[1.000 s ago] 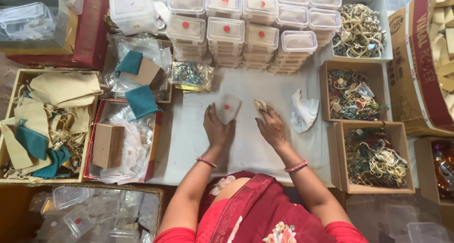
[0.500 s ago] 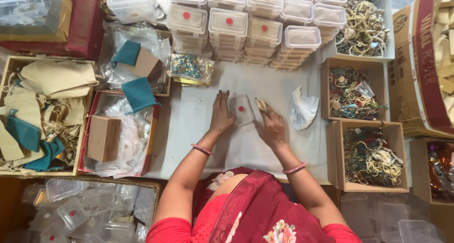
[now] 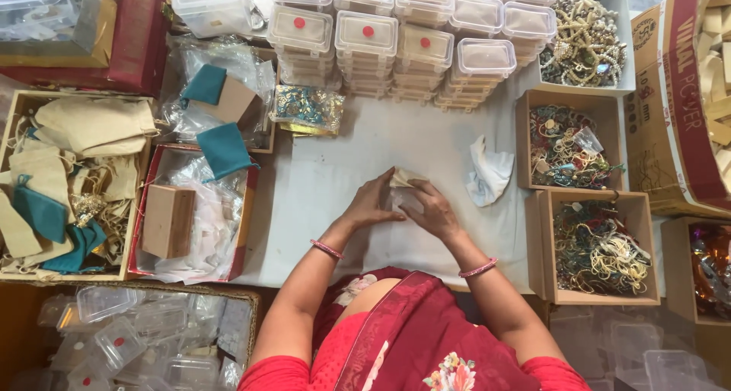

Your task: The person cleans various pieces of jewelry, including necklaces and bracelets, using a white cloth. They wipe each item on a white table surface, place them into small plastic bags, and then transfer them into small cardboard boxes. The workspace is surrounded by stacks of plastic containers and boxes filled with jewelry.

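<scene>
My left hand (image 3: 373, 202) and my right hand (image 3: 430, 210) meet over the middle of the white tabletop (image 3: 335, 170). Together they hold a small clear plastic box (image 3: 402, 199) with a beige piece (image 3: 402, 178) sticking up from its far side. The fingers of both hands wrap the box, so most of it is hidden. A pink bangle sits on each wrist. A crumpled white cloth (image 3: 487, 174) lies just right of my right hand.
Stacks of clear lidded boxes with red dots (image 3: 396, 41) stand at the back. Cardboard trays of jewellery (image 3: 567, 143) (image 3: 601, 246) line the right. Left are a red tray with a small brown box (image 3: 167, 220), teal pouches (image 3: 222, 149) and beige bags (image 3: 84, 128). Empty clear boxes (image 3: 129, 338) lie lower left.
My hands have come together from lying apart on the table. The small clear box was picked up by my left hand and is now held between both hands.
</scene>
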